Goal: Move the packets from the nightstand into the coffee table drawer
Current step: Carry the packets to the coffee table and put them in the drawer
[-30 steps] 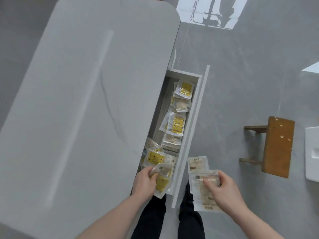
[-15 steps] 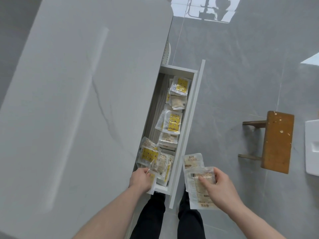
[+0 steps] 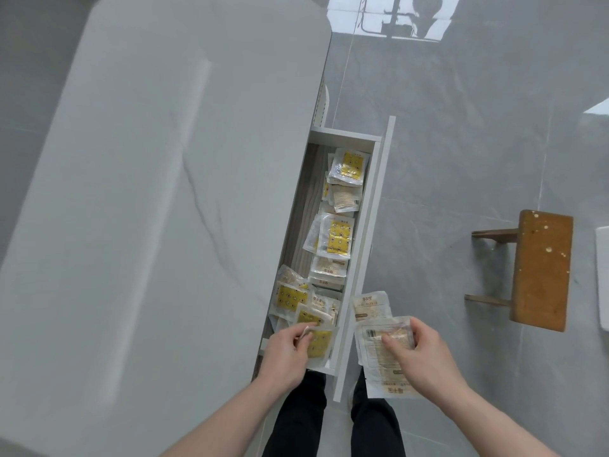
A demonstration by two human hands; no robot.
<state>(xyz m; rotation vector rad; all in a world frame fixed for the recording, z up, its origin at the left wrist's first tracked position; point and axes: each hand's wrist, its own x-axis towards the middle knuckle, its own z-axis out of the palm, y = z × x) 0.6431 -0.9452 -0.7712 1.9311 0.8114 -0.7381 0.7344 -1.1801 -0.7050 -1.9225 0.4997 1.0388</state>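
The white coffee table drawer stands pulled out from under the grey marble tabletop. Several clear packets with yellow or beige labels lie along its length. My left hand reaches into the near end of the drawer and pinches a yellow-labelled packet there. My right hand hovers just right of the drawer front, gripping a small stack of beige-labelled packets fanned out above the floor.
A small wooden stool stands on the grey tiled floor to the right. A white object shows at the right edge. My dark-trousered legs are below the drawer's near end.
My left hand still pinches the yellow-labelled packet at the drawer's near end; it dipped toward the near corner and came back. The right hand's stack stayed beside the drawer front.
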